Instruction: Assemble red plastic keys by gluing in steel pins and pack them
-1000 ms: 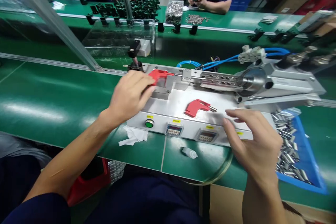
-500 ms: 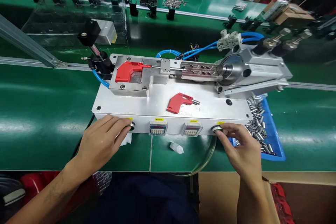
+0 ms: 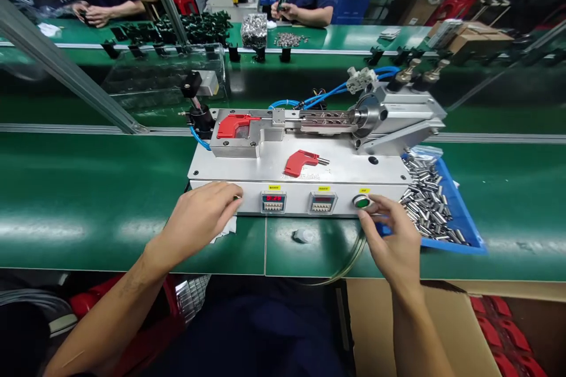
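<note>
Pressing at the panel [image 3: 296, 205], it seems: left hand [image 3: 201, 212] covers its left end, right hand [image 3: 391, 238] touches the green button [image 3: 361, 202], both loose, holding nothing. Red part [image 3: 234, 123] sits in the far-left fixture [image 3: 234, 147]; the next move needs hands clear.

green button [image 3: 362, 202], red part [image 3: 300, 162]

Green bench [image 3: 88, 200], metal fixture [image 3: 354, 172], blue tray [image 3: 460, 247] (pins [image 3: 424, 200] inside), small bottle [image 3: 303, 236]

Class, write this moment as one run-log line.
left hand: on left end of front panel | right hand: at green button | red part: in fixture | second red part: loose on baseplate
</note>
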### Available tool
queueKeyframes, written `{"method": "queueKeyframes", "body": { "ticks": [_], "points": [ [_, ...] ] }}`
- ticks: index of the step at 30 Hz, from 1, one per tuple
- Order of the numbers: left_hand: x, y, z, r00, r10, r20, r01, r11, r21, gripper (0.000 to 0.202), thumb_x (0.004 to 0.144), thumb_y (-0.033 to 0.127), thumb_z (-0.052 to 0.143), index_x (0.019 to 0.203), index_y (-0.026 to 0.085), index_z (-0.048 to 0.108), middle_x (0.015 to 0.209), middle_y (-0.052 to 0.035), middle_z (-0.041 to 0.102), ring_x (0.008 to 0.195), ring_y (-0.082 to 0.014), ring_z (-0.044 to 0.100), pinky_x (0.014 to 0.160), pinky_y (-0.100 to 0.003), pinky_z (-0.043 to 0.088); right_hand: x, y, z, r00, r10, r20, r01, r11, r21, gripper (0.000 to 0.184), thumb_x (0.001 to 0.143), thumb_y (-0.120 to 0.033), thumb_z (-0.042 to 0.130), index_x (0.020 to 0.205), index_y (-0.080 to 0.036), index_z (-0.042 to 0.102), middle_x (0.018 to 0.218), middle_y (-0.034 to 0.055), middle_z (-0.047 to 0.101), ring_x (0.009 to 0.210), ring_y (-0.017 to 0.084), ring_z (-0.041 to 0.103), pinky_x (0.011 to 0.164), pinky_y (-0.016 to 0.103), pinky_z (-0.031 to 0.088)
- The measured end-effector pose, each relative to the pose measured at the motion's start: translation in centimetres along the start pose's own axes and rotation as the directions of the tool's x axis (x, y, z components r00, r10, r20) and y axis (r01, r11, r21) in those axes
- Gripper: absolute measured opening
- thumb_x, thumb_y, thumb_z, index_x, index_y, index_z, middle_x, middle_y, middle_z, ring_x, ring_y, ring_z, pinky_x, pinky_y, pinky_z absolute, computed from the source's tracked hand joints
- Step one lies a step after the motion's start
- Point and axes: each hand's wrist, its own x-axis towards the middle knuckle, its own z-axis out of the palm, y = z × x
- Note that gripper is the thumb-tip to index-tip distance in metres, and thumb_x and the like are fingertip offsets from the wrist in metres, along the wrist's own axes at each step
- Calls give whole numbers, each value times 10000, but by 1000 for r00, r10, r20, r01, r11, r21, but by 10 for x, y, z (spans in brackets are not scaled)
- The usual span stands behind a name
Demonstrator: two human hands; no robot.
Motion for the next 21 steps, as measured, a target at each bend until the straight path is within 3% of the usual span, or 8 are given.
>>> {"method": "queueKeyframes", "body": {
  "ticks": [3, 5, 9, 13, 15, 17, 19, 21],
  "points": [
    [29, 16, 0, 990, 125, -66, -129, 990, -58, 182, 1108, 303, 513, 1097, 192, 656, 1010, -69, 734, 891, -231, 701, 754, -324, 518, -28, -1, 7, 996, 9, -88, -6, 1000, 25, 244, 985, -302, 667, 1219, -234, 681, 957, 56, 691, 846, 223, 708, 742, 369, 644],
    [58, 30, 3, 988, 138, -73, -142, 989, -50, 202, 1082, 315, 575, 1206, 167, 636, 1159, -113, 710, 1013, -262, 697, 808, -343, 551, -46, 0, 10, 999, -3, -53, 5, 1000, 26, 188, 999, -310, 662, 1173, -247, 700, 930, 53, 692, 797, 227, 704, 722, 379, 642],
    [121, 53, 10, 986, 77, 150, -84, 996, 41, 357, 1033, 256, 623, 1358, 115, 577, 1281, -181, 643, 1089, -324, 689, 795, -375, 571, -70, 8, 12, 1000, -18, 13, 18, 1000, -9, 164, 1028, -394, 644, 1069, -258, 726, 936, 68, 718, 728, 238, 693, 684, 400, 627],
    [151, 57, 9, 951, 66, 302, -102, 989, 103, 240, 1006, 155, 541, 1212, 110, 657, 1155, -156, 665, 976, -311, 706, 705, -362, 541, -78, 19, 12, 999, -30, 30, 32, 998, -58, 279, 1051, -472, 615, 989, -233, 744, 919, 82, 738, 764, 238, 708, 717, 369, 603],
    [141, 51, 3, 956, 107, 274, -136, 987, 88, 206, 1010, 167, 537, 1165, 128, 667, 1152, -136, 672, 955, -292, 701, 686, -353, 536, -77, 23, 12, 998, -47, 31, 48, 997, -58, 296, 1053, -481, 614, 975, -230, 749, 920, 83, 744, 779, 235, 712, 710, 350, 590],
    [114, 39, -3, 970, 170, 175, -180, 983, 42, 186, 1034, 199, 531, 1157, 150, 662, 1163, -116, 684, 968, -272, 698, 698, -343, 547, -75, 26, 11, 998, -56, 20, 57, 997, -53, 294, 1055, -478, 615, 981, -231, 756, 921, 80, 748, 764, 228, 706, 681, 337, 575],
    [73, 23, -8, 978, 209, 6, -209, 978, -16, 182, 1053, 218, 527, 1180, 170, 650, 1166, -101, 702, 981, -245, 703, 763, -331, 572, -72, 28, 13, 998, -56, 14, 57, 998, -39, 283, 1054, -467, 621, 977, -234, 761, 916, 75, 747, 733, 218, 692, 650, 329, 560],
    [22, 1, -13, 982, 142, -128, -149, 987, -51, 214, 1065, 205, 530, 1255, 191, 627, 1183, -87, 719, 1025, -217, 712, 865, -313, 584, -68, 30, 17, 999, -53, 3, 53, 998, -18, 259, 1049, -444, 634, 963, -236, 760, 910, 70, 741, 709, 207, 674, 637, 323, 551]
  ]
}}
